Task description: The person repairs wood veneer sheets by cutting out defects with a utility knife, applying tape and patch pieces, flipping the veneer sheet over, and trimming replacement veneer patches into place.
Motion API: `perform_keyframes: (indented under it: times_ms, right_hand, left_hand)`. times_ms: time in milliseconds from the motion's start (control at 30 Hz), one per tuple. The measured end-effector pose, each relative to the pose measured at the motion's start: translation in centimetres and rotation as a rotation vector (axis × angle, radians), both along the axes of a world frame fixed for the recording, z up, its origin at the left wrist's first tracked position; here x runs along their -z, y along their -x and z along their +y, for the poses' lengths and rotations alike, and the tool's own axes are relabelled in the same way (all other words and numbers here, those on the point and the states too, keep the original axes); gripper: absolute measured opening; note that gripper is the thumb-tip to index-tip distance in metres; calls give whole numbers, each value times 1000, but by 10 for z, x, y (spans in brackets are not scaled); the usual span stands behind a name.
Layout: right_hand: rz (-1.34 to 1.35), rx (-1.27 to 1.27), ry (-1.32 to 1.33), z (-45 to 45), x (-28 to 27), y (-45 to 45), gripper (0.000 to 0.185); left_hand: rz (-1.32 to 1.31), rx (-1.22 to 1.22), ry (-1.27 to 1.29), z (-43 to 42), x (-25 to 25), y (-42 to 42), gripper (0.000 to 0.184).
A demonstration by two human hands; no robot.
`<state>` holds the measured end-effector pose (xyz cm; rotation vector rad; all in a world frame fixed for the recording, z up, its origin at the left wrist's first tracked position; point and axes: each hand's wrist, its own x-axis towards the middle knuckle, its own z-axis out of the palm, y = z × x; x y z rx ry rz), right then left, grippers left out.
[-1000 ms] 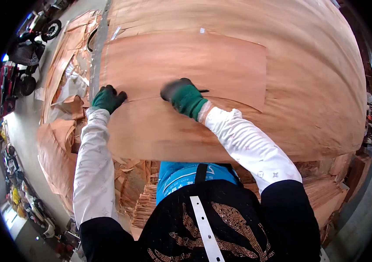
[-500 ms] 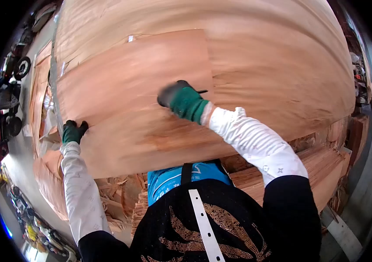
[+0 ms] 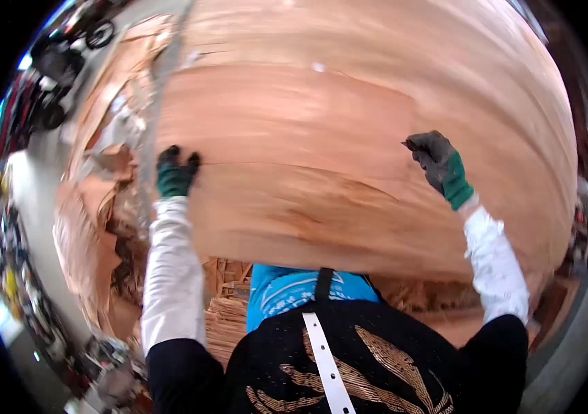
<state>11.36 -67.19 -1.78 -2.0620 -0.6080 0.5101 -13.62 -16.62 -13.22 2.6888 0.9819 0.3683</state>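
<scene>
A wide, pale-brown wood sheet (image 3: pixel 494 131) spreads across the scene, its near edge curving just in front of the person and its surface running well past the right hand to the right and far sides, giving that hand open room. On its left half lies a smaller, redder sheet (image 3: pixel 273 117), with its far and near edges showing as thin lines and its left end by a grey strip (image 3: pixel 161 96) that borders the wide sheet. Torn scraps (image 3: pixel 87 214) crowd beyond the strip, leaving little flat room on that side. Layered sheets (image 3: pixel 228 321) show below the near edge, beside a blue cloth (image 3: pixel 290 290) on the person. The gloved right hand (image 3: pixel 440 165) is at the smaller sheet's right edge, fingers bunched; I cannot tell whether its grip is clamped on anything. The gloved left hand (image 3: pixel 178 172) rests near the strip, fingers apart. A small white patch (image 3: pixel 318 67) marks the far edge.
</scene>
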Motion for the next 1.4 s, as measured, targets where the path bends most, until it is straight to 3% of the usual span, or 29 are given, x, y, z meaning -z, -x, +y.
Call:
perform_keyframes:
  times_ms: [33, 67, 133, 267, 333, 400, 567, 667, 700, 867, 933, 1067, 1167, 1267, 1400]
  right_hand:
    - [144, 51, -93, 40, -10, 11, 26]
    - [-13, -54, -155, 79, -6, 17, 26]
    - [-139, -234, -131, 164, 7, 32, 25]
    - [-465, -528, -330, 340, 53, 82, 25]
    - [-570, -661, -114, 406, 57, 105, 20]
    - [-562, -779, 40, 459, 63, 117, 20]
    - [-677, -960, 201, 514, 69, 130, 31]
    - [-742, -1018, 226, 518, 72, 128, 31]
    - [-807, -1001, 170, 510, 68, 125, 20]
    - [-851, -904, 296, 410, 84, 77, 11]
    - [-881, -876, 332, 378, 79, 66, 11]
    - [-881, -744, 320, 374, 85, 76, 13]
    - [-894, -639, 161, 362, 91, 77, 14]
    - [-845, -721, 381, 318, 74, 64, 16]
    - [-823, -629, 405, 212, 62, 33, 14]
  left_hand:
    - [-61, 40, -127, -1, 16, 7, 57]
    - [-116, 85, -251, -1, 27, 11, 55]
    - [-247, 22, -191, -12, 28, 10, 51]
    - [-139, -170, -205, -35, 2, 4, 50]
    - [-229, -194, -86, -33, 13, 5, 49]
    - [-228, -203, -98, -29, 22, 4, 67]
    - [-212, -289, -15, -34, 9, 5, 74]
    - [-136, -332, 5, -35, 3, 5, 75]
    - [-148, -307, 5, -35, 2, 5, 77]
    - [-111, -229, 0, -27, -4, 2, 80]
    - [-2, -195, 8, -28, -15, -1, 72]
    - [361, -233, 32, -17, -2, -18, 81]
    - [433, -208, 56, -16, -8, -25, 86]
    - [428, -190, 100, -14, -17, -24, 86]
    - [442, -143, 78, -7, -19, -22, 87]
